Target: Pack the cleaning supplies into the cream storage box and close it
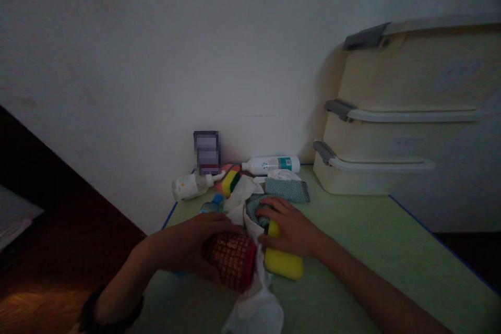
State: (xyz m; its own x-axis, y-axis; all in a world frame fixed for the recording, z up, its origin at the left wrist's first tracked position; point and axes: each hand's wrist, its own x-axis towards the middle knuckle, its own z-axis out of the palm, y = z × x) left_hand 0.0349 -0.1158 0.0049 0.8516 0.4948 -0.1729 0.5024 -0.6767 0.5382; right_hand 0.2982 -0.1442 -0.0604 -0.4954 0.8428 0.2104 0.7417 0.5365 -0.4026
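Note:
My left hand (pixel 199 242) is closed around a dark red item with a grid pattern (pixel 230 261) and a brighter red edge; its exact kind is unclear. My right hand (pixel 287 227) has its fingers curled over a bunched grey-green patterned cloth (pixel 255 210), with the thumb lower down. Partly under that hand are a small yellow piece (pixel 274 228) and a yellow sponge (pixel 285 264). Crumpled white cloth (pixel 258 313) runs between the hands toward the front. Behind my left hand, a blue-capped bottle (pixel 213 204) is partly hidden.
At the back of the green table (pixel 352 261) lie a clear pump bottle (pixel 190 187), a yellow-green sponge (pixel 230 183), a white bottle (pixel 274 165) and a folded patterned cloth (pixel 287 190). A blurred-out upright screen (pixel 207 152) leans by the wall. Stacked cream bins (pixel 391 141) stand right.

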